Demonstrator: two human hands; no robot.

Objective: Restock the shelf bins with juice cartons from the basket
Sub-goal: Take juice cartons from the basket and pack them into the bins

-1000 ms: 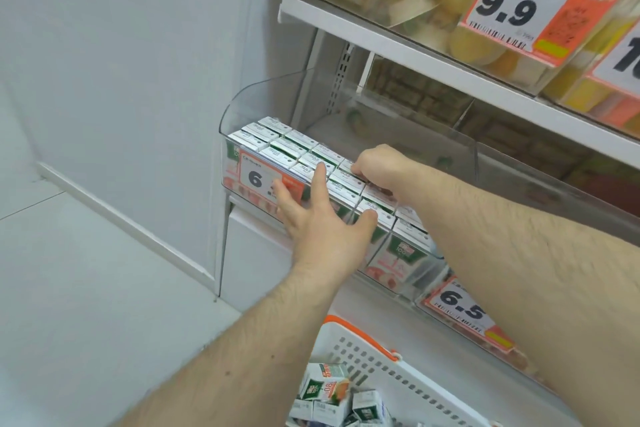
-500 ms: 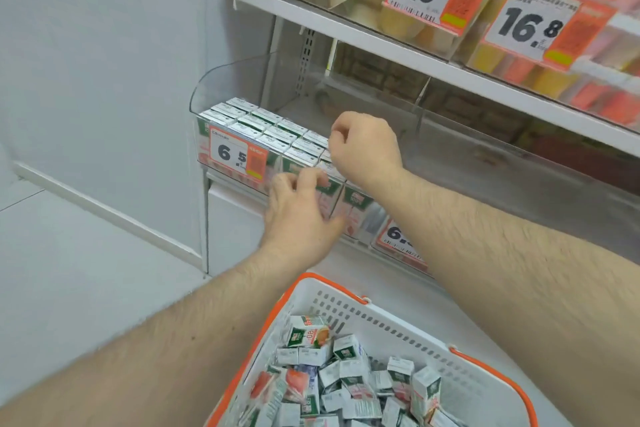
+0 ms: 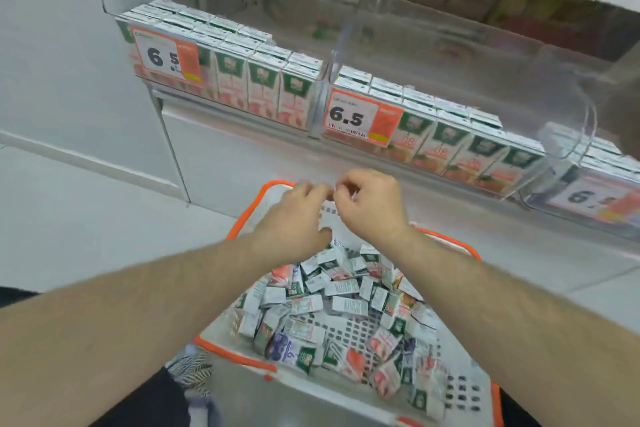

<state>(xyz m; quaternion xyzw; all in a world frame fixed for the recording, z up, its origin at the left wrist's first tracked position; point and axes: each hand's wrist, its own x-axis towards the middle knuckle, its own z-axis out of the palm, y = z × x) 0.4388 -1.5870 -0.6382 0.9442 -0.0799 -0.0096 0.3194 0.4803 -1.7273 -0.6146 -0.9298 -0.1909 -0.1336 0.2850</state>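
Both hands are over the far end of the basket (image 3: 460,402). Left hand (image 3: 294,218) & right hand (image 3: 370,204) have bent fingers, blurry, so can't tell if they hold anything. Loose juice cartons (image 3: 343,305) fill the basket. Shelf bins (image 3: 568,146) above hold neat rows w/ price tags (image 3: 360,118).

Both your forearms reach forward from the bottom corners and converge near the middle. Your left hand (image 3: 298,218) is palm-down, fingers loosely bent and blurred by motion, holding nothing. Your right hand (image 3: 370,204) is just beside it, knuckles up, fingers curled inward; its fingertips nearly meet the left's.
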